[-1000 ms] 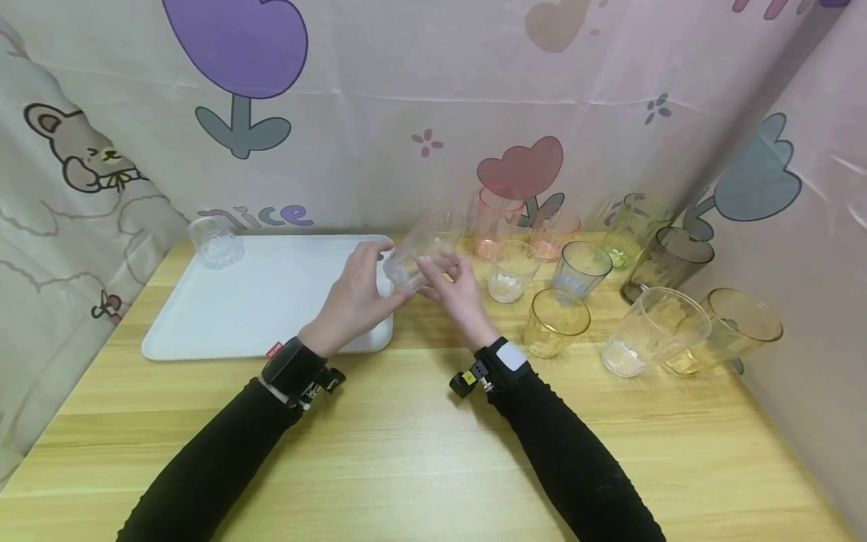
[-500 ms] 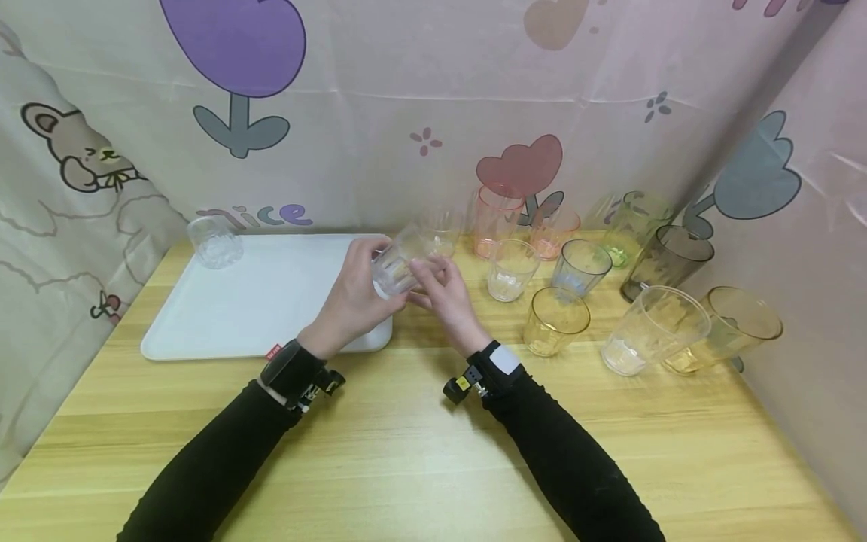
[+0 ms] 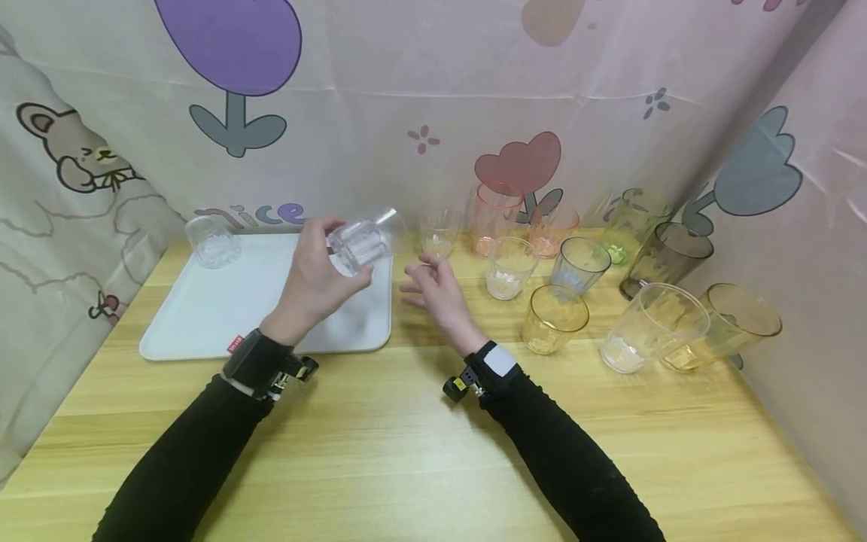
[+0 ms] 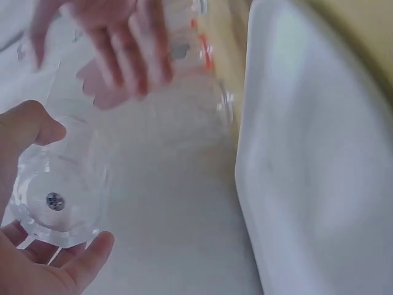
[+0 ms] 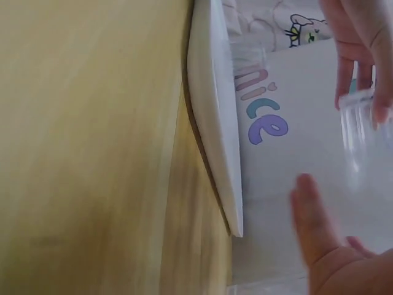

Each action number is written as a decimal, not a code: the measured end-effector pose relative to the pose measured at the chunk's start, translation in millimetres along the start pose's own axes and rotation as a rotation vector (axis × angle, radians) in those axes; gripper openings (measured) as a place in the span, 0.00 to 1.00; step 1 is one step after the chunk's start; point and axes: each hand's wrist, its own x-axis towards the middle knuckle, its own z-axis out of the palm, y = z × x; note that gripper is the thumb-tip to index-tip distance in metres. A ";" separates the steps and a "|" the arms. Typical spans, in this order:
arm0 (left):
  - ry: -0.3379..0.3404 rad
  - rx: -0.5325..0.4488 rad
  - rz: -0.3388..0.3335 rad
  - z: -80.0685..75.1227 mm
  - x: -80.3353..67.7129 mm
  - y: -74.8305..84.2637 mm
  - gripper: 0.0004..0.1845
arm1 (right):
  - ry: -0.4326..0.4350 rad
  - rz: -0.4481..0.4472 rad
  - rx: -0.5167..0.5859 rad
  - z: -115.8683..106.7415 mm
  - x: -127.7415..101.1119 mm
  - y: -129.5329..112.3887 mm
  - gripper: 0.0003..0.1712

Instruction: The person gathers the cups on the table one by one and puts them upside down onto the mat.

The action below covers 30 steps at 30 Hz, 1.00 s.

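A: Where is the clear tumbler (image 3: 362, 242) lying now?

B: The left hand (image 3: 313, 280) is gripping it above the white tray (image 3: 203, 316), tipped sideways, base facing the person.

A: And the right hand (image 3: 433, 290)?

B: It is hovering just beside, fingers loose, holding nothing.

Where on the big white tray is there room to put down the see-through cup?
Most of the flat white plastic tray is bare, from the small clear tumbler in its far left corner to its near edge. The table's right side is crowded with many tinted cups, like the amber plastic cup.
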 end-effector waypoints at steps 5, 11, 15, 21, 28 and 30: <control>0.041 0.086 0.013 -25.1 5.2 -12.9 0.40 | -0.073 0.112 -0.298 1.5 -1.8 5.9 0.43; 0.018 0.154 -0.059 -58.2 9.8 -24.0 0.39 | -0.167 0.128 -0.505 3.9 -3.7 10.8 0.45; -0.024 0.180 -0.111 -80.2 13.1 -32.4 0.40 | -0.208 0.095 -0.611 7.2 -3.0 13.8 0.44; -0.058 0.205 -0.219 -110.4 19.8 -46.3 0.44 | -0.265 0.083 -0.637 13.2 -1.2 14.5 0.35; -0.075 0.136 -0.471 -134.5 16.1 -69.3 0.50 | -0.281 0.056 -0.677 15.0 1.0 16.8 0.22; -0.078 0.146 -0.500 -137.9 12.0 -76.3 0.49 | -0.288 0.037 -0.702 15.4 1.0 17.5 0.19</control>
